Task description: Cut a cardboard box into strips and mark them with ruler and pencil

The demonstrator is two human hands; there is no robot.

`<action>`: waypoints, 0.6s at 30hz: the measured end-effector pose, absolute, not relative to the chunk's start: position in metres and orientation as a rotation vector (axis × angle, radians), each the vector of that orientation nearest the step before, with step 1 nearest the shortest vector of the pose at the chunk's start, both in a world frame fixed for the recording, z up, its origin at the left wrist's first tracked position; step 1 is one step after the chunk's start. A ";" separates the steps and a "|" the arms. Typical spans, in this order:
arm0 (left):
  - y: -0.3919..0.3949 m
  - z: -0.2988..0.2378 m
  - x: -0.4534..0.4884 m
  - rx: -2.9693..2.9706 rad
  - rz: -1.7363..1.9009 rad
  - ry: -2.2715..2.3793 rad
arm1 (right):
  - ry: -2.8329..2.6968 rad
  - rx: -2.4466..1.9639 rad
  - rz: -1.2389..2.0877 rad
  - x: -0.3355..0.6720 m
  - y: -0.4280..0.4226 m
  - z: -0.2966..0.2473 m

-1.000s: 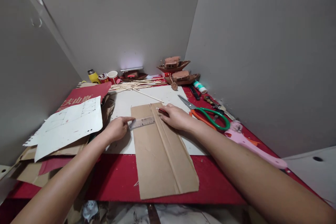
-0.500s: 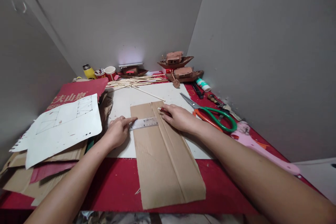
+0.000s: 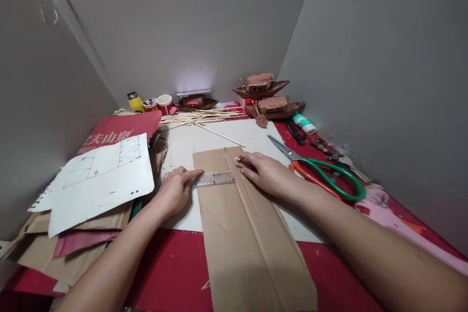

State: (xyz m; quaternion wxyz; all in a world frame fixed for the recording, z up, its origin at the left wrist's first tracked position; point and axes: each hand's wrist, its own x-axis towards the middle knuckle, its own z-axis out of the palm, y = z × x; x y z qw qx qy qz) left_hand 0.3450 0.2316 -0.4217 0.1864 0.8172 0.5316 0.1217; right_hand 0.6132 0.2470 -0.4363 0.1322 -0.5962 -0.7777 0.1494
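Note:
A creased piece of brown cardboard point(image 3: 234, 234) lies lengthwise in front of me, over a white sheet and the red tabletop. Across its far part rests a clear plastic ruler point(image 3: 216, 178). My left hand point(image 3: 177, 189) is at the ruler's left end, index finger stretched onto it and the other fingers curled. My right hand point(image 3: 268, 171) is closed around a slim dark red pen point(image 3: 245, 161) with a shiny tip, just right of the ruler's other end. Most of the pen is hidden by the fingers.
Green-and-orange-handled scissors point(image 3: 318, 170) lie on the right. Thin wooden sticks point(image 3: 208, 116) and model boats point(image 3: 261, 86) stand at the back, near paper cups point(image 3: 164, 104) and a yellow bottle point(image 3: 135, 103). On the left, a paper drawing point(image 3: 109, 175) covers stacked cardboard.
The whole view has shifted, so everything sits farther right and slightly lower. Both hands, the ruler and the pen keep nearly the same places on the cardboard.

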 end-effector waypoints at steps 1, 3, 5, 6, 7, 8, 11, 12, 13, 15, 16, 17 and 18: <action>0.231 -0.422 0.345 2.306 0.335 1.497 | -2.255 -1.733 0.436 0.613 0.247 -0.436; 0.231 -0.421 0.345 2.301 0.318 1.505 | -2.250 -1.739 0.439 0.612 0.246 -0.435; 0.231 -0.420 0.347 2.284 0.307 1.515 | -2.245 -1.758 0.448 0.611 0.246 -0.433; 0.231 -0.419 0.347 2.276 0.304 1.518 | -2.243 -1.769 0.453 0.611 0.245 -0.433; 0.231 -0.418 0.348 2.271 0.300 1.519 | -2.243 -1.776 0.455 0.611 0.245 -0.432; 0.231 -0.417 0.348 2.270 0.294 1.519 | -2.246 -1.775 0.454 0.611 0.245 -0.431; 0.232 -0.417 0.349 2.285 0.276 1.520 | -2.249 -1.763 0.446 0.611 0.245 -0.430; 0.232 -0.417 0.349 2.290 0.273 1.520 | -2.248 -1.761 0.448 0.611 0.245 -0.430; 0.232 -0.417 0.349 2.294 0.273 1.521 | -2.245 -1.763 0.452 0.611 0.245 -0.430; 0.232 -0.419 0.349 2.308 0.278 1.525 | -2.240 -1.772 0.463 0.611 0.245 -0.429; 0.232 -0.419 0.349 2.318 0.281 1.526 | -2.239 -1.776 0.465 0.611 0.245 -0.429; 0.233 -0.420 0.349 2.329 0.282 1.525 | -2.239 -1.780 0.467 0.611 0.244 -0.428; 0.233 -0.420 0.349 2.339 0.283 1.524 | -2.241 -1.782 0.469 0.611 0.244 -0.428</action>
